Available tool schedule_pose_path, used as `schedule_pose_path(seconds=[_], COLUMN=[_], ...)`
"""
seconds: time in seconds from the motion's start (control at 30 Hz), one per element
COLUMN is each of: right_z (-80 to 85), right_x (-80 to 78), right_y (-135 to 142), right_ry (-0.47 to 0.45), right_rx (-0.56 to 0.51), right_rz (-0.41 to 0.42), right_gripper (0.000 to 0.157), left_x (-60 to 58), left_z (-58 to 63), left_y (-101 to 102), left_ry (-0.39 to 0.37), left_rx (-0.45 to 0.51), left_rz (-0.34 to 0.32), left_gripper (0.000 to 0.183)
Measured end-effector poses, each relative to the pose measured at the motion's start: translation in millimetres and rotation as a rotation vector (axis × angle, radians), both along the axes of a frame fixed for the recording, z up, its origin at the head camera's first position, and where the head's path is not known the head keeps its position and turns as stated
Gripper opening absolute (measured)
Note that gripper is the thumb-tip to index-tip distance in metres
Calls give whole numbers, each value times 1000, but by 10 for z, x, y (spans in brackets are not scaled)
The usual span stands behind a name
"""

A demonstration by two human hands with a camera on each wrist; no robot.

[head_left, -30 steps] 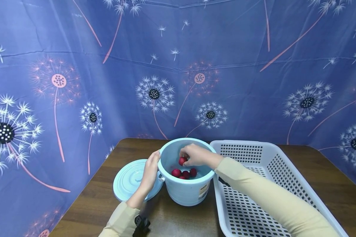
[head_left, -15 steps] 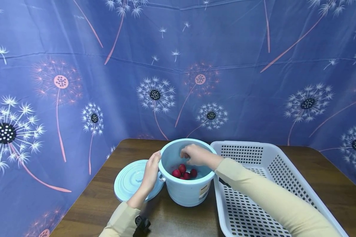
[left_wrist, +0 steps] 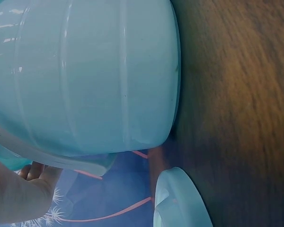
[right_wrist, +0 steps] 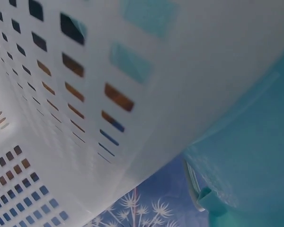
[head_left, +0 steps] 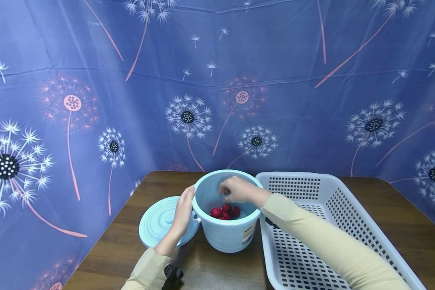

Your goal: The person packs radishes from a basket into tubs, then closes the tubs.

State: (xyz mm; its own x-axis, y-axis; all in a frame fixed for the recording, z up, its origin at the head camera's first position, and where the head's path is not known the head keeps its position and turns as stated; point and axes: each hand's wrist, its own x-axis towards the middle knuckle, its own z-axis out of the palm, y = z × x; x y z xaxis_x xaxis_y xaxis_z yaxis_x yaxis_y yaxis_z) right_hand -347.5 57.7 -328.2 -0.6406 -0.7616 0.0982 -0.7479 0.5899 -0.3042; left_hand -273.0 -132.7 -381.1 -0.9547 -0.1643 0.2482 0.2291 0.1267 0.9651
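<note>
My left hand [head_left: 183, 211] grips the left rim of a light blue plastic bucket [head_left: 226, 239]. In the left wrist view, the hand [left_wrist: 23, 194] is at the rim beside the pale bucket handle [left_wrist: 52, 158]. Several small round red objects [head_left: 216, 212], perhaps fruit, lie clustered on the bucket floor; their kind is not clear. Just above them, inside the bucket mouth, hovers my right hand [head_left: 237, 189], fingers loosely bent, nothing visible in them. The right wrist view catches only the bucket side [right_wrist: 255, 142] and a basket, not the hand.
A pale grey perforated basket [head_left: 268, 253] stands close against the bucket's right side, under my right forearm. The round blue lid [head_left: 156, 223] lies flat on the brown wooden table [head_left: 217, 270] to the left. A blue dandelion-patterned cloth [head_left: 217, 60] hangs behind.
My right hand has let go of a red round object, which dropped onto the others and settled slightly to the right. The left hand keeps its hold on the rim.
</note>
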Motion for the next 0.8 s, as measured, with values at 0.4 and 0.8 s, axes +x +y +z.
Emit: schedule_pose_path(seconds=[0.4, 0.8], right_z=[-34, 67], right_x=[-1, 4], right_y=[-5, 27], right_ry=[12, -13], right_rx=[-39, -172], right_rz=[-6, -55], right_gripper=[17, 19], left_x=[16, -1], left_z=[-35, -10], left_y=[-2, -13], left_ry=[-12, -31], left_rx=[5, 17], left_rz=[6, 12], left_gripper=[45, 51])
